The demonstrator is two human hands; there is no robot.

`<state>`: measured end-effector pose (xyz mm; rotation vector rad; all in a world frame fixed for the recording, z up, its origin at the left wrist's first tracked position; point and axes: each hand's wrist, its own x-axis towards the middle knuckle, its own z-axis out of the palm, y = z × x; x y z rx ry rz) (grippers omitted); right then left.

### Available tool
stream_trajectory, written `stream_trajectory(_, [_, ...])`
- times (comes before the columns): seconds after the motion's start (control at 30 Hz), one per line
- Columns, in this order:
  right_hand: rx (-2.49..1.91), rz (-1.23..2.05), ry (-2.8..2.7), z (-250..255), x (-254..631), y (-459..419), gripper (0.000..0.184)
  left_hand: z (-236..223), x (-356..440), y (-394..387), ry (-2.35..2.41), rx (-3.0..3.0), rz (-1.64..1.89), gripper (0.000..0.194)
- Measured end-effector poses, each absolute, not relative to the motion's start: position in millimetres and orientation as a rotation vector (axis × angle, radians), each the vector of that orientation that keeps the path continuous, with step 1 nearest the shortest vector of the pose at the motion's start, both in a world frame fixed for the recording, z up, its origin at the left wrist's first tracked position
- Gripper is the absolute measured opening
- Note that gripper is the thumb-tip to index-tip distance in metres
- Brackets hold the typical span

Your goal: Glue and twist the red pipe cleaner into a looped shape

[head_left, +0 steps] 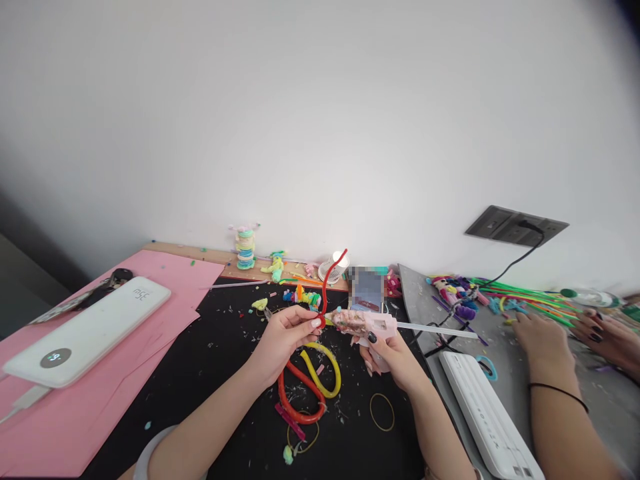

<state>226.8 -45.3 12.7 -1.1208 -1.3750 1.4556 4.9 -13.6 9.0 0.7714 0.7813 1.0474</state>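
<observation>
My left hand (290,331) pinches a red pipe cleaner (325,287), whose free end curves upward. In my right hand (387,353) is a pink glue gun (365,323), with a long white glue stick (437,329) coming out of its back. The gun's nozzle points left and is right beside my left fingertips; whether it touches the red stem I cannot tell. Below my hands, a red loop (300,417) and a yellow loop (336,383) lie on the black mat (240,407). A thin rubber band (382,412) lies to their right.
Pink paper (150,400) at left carries a white power bank (90,333). Along the wall stand a striped spool-like figure (245,249), a white cup (334,268) and a phone-like screen (367,291). At right are a white power strip (487,413) and a co-worker's hands (543,337) near coloured pipe cleaners (530,297).
</observation>
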Motion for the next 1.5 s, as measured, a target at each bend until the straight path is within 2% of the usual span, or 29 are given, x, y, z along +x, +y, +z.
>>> stream_trajectory(1.03, [-1.097,1.368,-1.255,16,223,-46,0.043,9,5,-14,0.758,0.805,1.009,0.016])
stream_trajectory(1.5, [-1.093,1.472,-1.356,6,231,-44,0.04,7,5,-12,0.752,0.771,1.028,0.019])
